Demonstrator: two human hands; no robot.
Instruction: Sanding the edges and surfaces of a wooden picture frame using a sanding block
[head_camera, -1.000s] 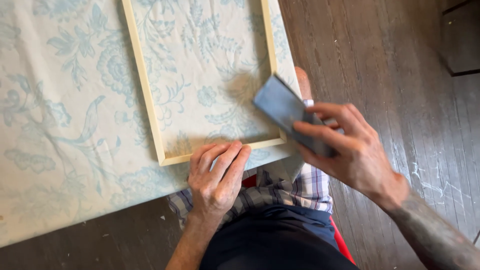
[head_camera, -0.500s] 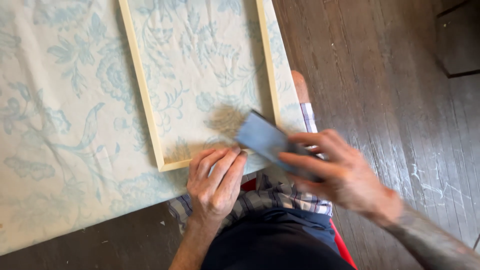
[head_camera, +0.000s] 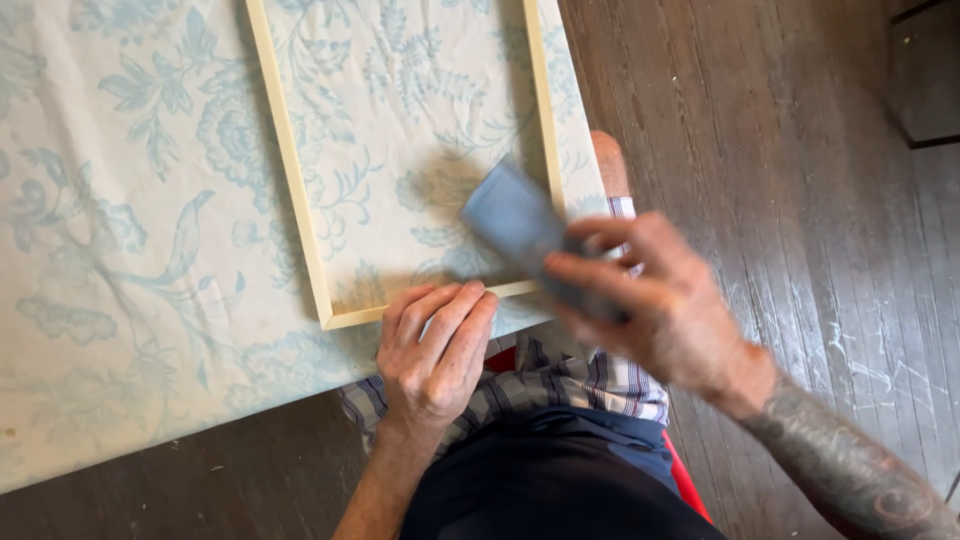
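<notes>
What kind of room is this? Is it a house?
Probably a room at home used for craft work. A flowered cloth covers the table, a bare wooden frame lies on it, and the dark plank floor is worn and paint-flecked.

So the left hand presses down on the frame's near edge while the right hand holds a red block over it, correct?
Not quite: the block is blue-grey, not red, as the head view shows. The left hand does press on the frame at its near edge, and the right hand holds the block over it.
</notes>
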